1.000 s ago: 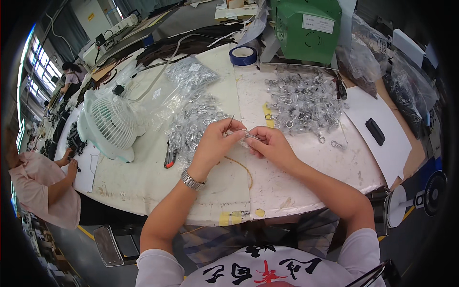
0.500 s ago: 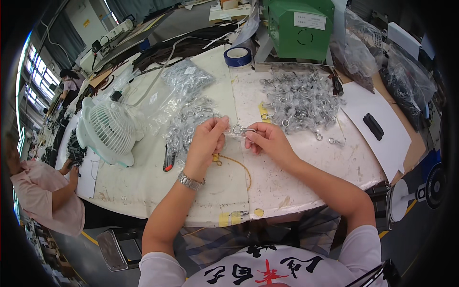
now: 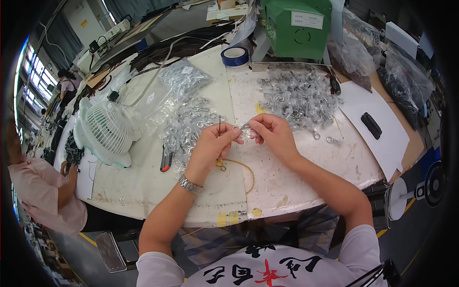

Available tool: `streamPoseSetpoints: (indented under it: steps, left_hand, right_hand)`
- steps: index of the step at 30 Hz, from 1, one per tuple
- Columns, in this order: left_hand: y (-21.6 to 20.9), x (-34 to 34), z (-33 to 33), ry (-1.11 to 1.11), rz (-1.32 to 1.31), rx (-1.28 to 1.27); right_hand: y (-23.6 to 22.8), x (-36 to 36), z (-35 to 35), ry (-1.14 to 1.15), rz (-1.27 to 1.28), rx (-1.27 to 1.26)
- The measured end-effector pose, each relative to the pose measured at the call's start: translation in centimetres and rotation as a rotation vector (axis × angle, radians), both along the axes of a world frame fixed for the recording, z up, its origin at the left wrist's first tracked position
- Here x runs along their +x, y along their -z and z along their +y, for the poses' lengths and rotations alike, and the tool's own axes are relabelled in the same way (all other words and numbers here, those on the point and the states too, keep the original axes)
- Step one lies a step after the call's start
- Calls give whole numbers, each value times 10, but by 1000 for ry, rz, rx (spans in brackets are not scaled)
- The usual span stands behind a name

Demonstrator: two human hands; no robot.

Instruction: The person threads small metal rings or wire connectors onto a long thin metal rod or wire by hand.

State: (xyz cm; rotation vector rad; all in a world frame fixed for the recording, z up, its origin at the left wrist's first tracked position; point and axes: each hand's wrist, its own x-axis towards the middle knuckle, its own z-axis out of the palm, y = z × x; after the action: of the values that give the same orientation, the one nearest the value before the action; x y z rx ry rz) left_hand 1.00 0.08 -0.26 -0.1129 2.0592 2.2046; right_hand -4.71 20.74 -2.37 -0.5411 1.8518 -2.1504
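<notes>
Above the middle of the table, my left hand point(image 3: 213, 145) and my right hand point(image 3: 273, 136) meet, fingertips pinched on a small metal snap hook point(image 3: 245, 126) in clear plastic wrap. Fingers cover most of the hook. A thin dark pointed tool point(image 3: 220, 122) sticks up from my left fingers; its kind is unclear. Close to my left hand spreads a pile of wrapped hooks point(image 3: 186, 126). Beyond my right hand lies a larger pile of metal hooks in plastic point(image 3: 299, 98), with a loose hook point(image 3: 333, 140) at its near edge.
A utility knife point(image 3: 166, 160) and yellow cord point(image 3: 251, 177) lie near my left wrist. A pale fan point(image 3: 106, 131) stands left, blue tape point(image 3: 234, 56) and a green machine point(image 3: 296, 33) at the back. A black object point(image 3: 371, 125) rests on white paper point(image 3: 382, 148). Another person point(image 3: 45, 191) works at far left.
My hands have come closer together, and my right hand has moved slightly up and left. The hook's ring, plain to see before, is now mostly behind my fingers.
</notes>
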Motion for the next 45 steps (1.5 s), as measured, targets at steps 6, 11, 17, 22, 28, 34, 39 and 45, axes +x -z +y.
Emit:
streamPoseSetpoints:
  steps: [6,11,17,22,28,34,39,45]
  left_hand:
    - [3,2,2,124,-112,170]
    - [-1,3,7,227,-160,225]
    - [6,4,5,203,-102,227]
    - [3,4,6,96,4,176]
    - [2,5,10,147,-62,219]
    - [7,4,8,170,-94,285]
    - [3,6,10,41,19,199]
    - [-9,4,2,8,146,-149]
  right_hand:
    - [-6,0,1,107,292,243]
    - [-13,-4,5,136,182,98]
    - [-17,-3,0,57,95,-62]
    - [-8,9,-6,2,-20,-62]
    - [-4,2,1,-6,-17,-64]
    - [2,0,1,7,66,-32]
    - [-2,3,3,50,45,-45]
    - [-28,-6,13,-190,-53,75]
